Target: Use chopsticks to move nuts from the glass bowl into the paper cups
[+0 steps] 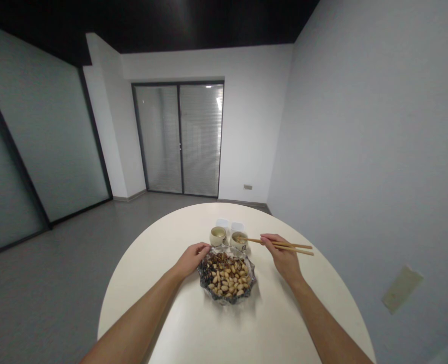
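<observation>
My right hand (pixel 284 259) is closed around a pair of wooden chopsticks (pixel 300 247). Their tips point left and reach into the mouth of the right small cup (pixel 239 246), which bears a dark character. What lies at the tips is too small to make out. A clear glass bowl (pixel 253 277) with a wavy rim stands in front of the cups. Pistachios (pixel 227 280) fill its near part, and darker nuts or seeds (pixel 224 260) lie toward its back and left. At the bowl's back left rim, my left hand (pixel 191 259) grips the edge with bent fingers.
Left of the marked cup stands another pale cup (pixel 218 236). Two clear plastic containers (pixel 237 227) sit just behind the cups. Everything rests on a round white table (pixel 163 237). A wall (pixel 341 151) runs along the right; glass doors (pixel 178 141) are at the back.
</observation>
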`<state>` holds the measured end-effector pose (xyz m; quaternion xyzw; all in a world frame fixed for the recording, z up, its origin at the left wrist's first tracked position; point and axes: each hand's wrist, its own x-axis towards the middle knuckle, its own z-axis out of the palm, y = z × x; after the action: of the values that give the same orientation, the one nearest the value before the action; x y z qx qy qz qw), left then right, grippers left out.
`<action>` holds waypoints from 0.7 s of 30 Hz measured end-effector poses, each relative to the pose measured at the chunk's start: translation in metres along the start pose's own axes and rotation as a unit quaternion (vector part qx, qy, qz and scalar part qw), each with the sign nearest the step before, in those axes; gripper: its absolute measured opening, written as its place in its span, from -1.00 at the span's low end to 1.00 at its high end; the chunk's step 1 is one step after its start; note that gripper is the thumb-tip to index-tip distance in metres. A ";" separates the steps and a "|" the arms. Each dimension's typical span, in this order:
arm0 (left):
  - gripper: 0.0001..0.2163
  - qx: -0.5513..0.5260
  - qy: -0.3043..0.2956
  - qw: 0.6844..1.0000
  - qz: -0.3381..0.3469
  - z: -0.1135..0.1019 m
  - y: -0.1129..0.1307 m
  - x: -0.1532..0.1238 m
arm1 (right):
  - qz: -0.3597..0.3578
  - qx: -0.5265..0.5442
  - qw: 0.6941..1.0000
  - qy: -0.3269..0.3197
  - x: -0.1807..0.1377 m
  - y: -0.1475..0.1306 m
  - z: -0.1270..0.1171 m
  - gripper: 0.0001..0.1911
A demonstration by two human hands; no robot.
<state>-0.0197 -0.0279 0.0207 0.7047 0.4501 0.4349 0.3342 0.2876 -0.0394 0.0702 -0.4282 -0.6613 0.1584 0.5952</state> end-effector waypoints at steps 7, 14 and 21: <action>-0.64 0.004 0.000 1.000 0.004 0.000 0.001 -0.001 | 0.004 -0.008 1.000 0.006 0.000 -0.001 0.000 -0.67; -0.63 0.003 -0.001 1.000 -0.002 0.001 -0.001 0.000 | 0.012 0.000 1.000 0.016 0.001 -0.001 -0.001 -0.68; -0.64 0.000 -0.004 1.000 0.000 0.000 0.000 0.000 | 0.017 0.014 1.000 0.016 0.000 -0.002 0.000 -0.69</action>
<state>-0.0195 -0.0281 0.0210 0.7060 0.4489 0.4322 0.3365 0.2872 -0.0411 0.0716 -0.4337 -0.6418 0.1709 0.6090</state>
